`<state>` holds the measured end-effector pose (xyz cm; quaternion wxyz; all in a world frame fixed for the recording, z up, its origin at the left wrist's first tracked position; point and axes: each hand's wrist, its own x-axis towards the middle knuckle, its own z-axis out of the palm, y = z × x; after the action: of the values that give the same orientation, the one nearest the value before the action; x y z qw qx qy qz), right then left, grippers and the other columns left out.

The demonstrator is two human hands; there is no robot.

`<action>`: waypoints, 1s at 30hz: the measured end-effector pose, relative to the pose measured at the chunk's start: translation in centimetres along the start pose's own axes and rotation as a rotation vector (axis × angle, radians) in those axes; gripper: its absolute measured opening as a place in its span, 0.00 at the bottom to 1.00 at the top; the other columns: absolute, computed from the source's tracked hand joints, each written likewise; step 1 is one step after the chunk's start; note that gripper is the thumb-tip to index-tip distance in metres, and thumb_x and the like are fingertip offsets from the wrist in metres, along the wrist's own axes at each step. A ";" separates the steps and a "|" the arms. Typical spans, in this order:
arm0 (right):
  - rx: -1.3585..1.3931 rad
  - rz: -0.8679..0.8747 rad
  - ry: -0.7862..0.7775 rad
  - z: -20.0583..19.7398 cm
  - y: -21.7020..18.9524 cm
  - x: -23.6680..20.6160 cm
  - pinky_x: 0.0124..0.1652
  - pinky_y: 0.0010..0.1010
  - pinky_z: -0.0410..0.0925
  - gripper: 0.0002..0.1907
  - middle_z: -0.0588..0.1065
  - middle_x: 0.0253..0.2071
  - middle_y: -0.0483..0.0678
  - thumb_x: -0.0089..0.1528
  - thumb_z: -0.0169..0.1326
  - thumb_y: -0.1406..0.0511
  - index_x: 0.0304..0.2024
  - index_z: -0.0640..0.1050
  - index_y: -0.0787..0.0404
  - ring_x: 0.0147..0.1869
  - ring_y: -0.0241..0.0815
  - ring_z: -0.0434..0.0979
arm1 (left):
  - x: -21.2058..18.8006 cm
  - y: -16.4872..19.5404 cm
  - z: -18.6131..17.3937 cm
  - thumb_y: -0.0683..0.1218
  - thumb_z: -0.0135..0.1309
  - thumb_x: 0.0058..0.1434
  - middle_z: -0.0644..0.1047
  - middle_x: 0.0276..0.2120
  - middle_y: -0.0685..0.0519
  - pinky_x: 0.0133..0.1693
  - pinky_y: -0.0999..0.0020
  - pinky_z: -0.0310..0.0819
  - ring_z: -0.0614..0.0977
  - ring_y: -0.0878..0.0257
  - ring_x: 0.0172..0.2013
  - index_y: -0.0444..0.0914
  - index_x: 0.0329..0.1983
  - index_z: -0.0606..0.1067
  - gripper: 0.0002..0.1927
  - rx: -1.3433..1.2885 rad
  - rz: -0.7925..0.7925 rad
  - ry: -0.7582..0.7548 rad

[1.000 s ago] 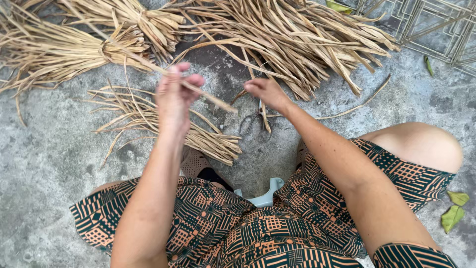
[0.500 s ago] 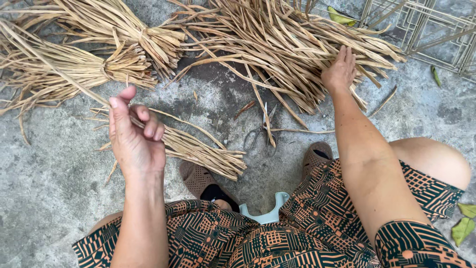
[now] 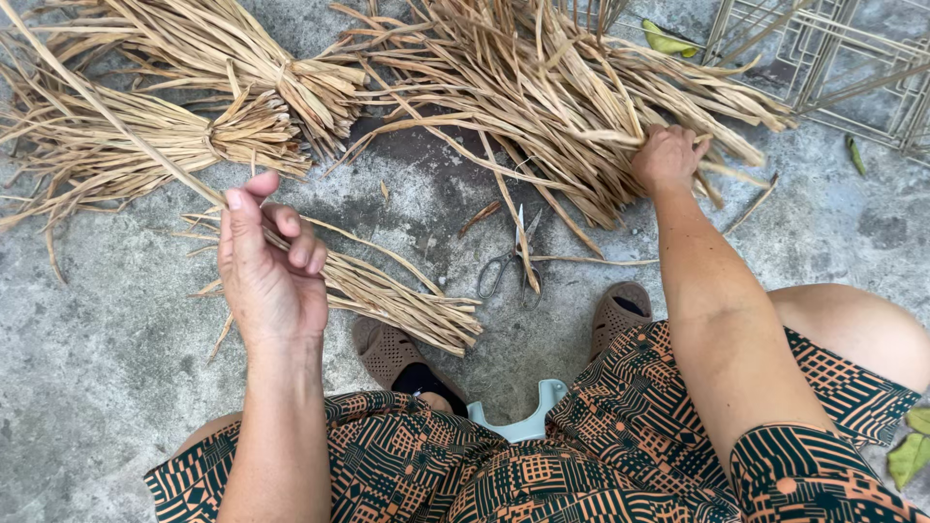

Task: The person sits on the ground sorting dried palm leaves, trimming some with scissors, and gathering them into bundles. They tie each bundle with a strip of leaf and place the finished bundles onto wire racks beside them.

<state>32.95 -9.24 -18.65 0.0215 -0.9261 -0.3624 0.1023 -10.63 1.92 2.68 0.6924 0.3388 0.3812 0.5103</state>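
Left hand [image 3: 271, 276] fingers pinch one long dry strip [image 3: 107, 126], keeping it separate. Right hand [image 3: 666, 160] fingers grip the loose pile [image 3: 542, 107] at 1 o'clock; scissors [image 3: 509, 266] between.

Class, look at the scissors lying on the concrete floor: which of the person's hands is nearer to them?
Right. The right hand grips the loose straw pile just up and right of the scissors. The left hand holds a straw strand farther off to their left.

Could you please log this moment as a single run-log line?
left hand: holds one dried leaf strip | right hand: grips loose strip pile | scissors: on concrete, untouched
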 end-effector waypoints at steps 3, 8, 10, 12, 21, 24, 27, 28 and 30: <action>0.051 -0.057 0.034 -0.6 0.9 0.0 0.69 0.65 0.44 0.20 0.77 0.55 0.56 0.58 0.55 0.64 0.53 0.80 0.56 0.66 0.55 0.70 | -0.4 0.1 0.5 0.56 0.50 0.76 0.72 0.28 0.56 0.25 0.74 0.59 0.67 0.69 0.24 0.38 0.52 0.75 0.17 0.003 0.018 0.003; -0.071 -0.105 -0.214 -4.3 1.3 -0.4 0.65 0.62 0.50 0.24 0.78 0.51 0.57 0.58 0.56 0.62 0.59 0.77 0.47 0.56 0.58 0.76 | -0.9 -0.2 1.6 0.55 0.50 0.76 0.72 0.28 0.58 0.23 0.76 0.56 0.65 0.71 0.22 0.38 0.53 0.75 0.16 -0.046 0.042 -0.055; -0.088 -0.113 -0.349 -7.3 1.4 -0.6 0.62 0.55 0.61 0.22 0.79 0.50 0.56 0.58 0.60 0.58 0.56 0.79 0.52 0.55 0.56 0.78 | -1.1 -0.4 2.1 0.54 0.51 0.75 0.72 0.27 0.58 0.22 0.77 0.55 0.64 0.72 0.21 0.40 0.54 0.76 0.15 -0.067 0.012 -0.083; -0.089 -0.100 -0.430 -11.3 1.6 -0.6 0.57 0.49 0.70 0.22 0.81 0.48 0.56 0.58 0.61 0.57 0.54 0.81 0.54 0.53 0.55 0.80 | -1.1 -0.6 2.6 0.54 0.51 0.75 0.73 0.27 0.59 0.22 0.77 0.55 0.64 0.72 0.20 0.40 0.55 0.76 0.15 -0.093 -0.008 -0.117; 0.229 -0.206 -0.366 -24.4 5.7 -5.2 0.46 0.44 0.73 0.18 0.82 0.38 0.56 0.57 0.65 0.62 0.47 0.83 0.64 0.42 0.51 0.81 | -0.8 -1.1 4.9 0.52 0.52 0.74 0.72 0.27 0.59 0.21 0.76 0.55 0.65 0.72 0.20 0.39 0.54 0.77 0.14 -0.219 -0.044 -0.221; 0.747 -0.208 -0.474 -24.1 6.4 -6.7 0.45 0.37 0.73 0.13 0.81 0.34 0.51 0.59 0.63 0.66 0.41 0.81 0.69 0.40 0.43 0.81 | -0.7 -1.5 5.4 0.52 0.52 0.74 0.72 0.25 0.60 0.19 0.77 0.53 0.64 0.73 0.18 0.39 0.52 0.78 0.14 -0.232 -0.065 -0.258; 1.097 -0.257 -0.496 -23.6 5.5 -6.9 0.43 0.33 0.75 0.10 0.80 0.34 0.49 0.61 0.60 0.68 0.44 0.79 0.68 0.38 0.40 0.82 | -0.8 -2.6 5.8 0.52 0.51 0.74 0.72 0.23 0.59 0.19 0.77 0.54 0.64 0.73 0.18 0.38 0.50 0.78 0.13 -0.219 -0.128 -0.250; 1.165 -0.316 -0.480 -23.5 4.7 -6.8 0.44 0.32 0.75 0.11 0.80 0.34 0.50 0.62 0.59 0.69 0.46 0.79 0.67 0.38 0.40 0.82 | -0.9 -3.2 6.2 0.52 0.50 0.74 0.72 0.22 0.59 0.17 0.78 0.53 0.64 0.73 0.17 0.38 0.48 0.79 0.14 -0.186 -0.152 -0.225; 1.318 -0.361 -0.459 -23.4 3.6 -7.3 0.43 0.31 0.76 0.11 0.79 0.34 0.50 0.64 0.59 0.69 0.49 0.79 0.67 0.37 0.40 0.82 | -1.5 -4.8 6.5 0.51 0.49 0.74 0.73 0.21 0.59 0.15 0.79 0.53 0.64 0.74 0.15 0.38 0.46 0.80 0.14 -0.121 -0.216 -0.215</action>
<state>34.94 -16.03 5.13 0.5160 -0.6013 -0.3681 0.4865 -3.04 -1.27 1.97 0.7991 0.3063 0.3077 0.4158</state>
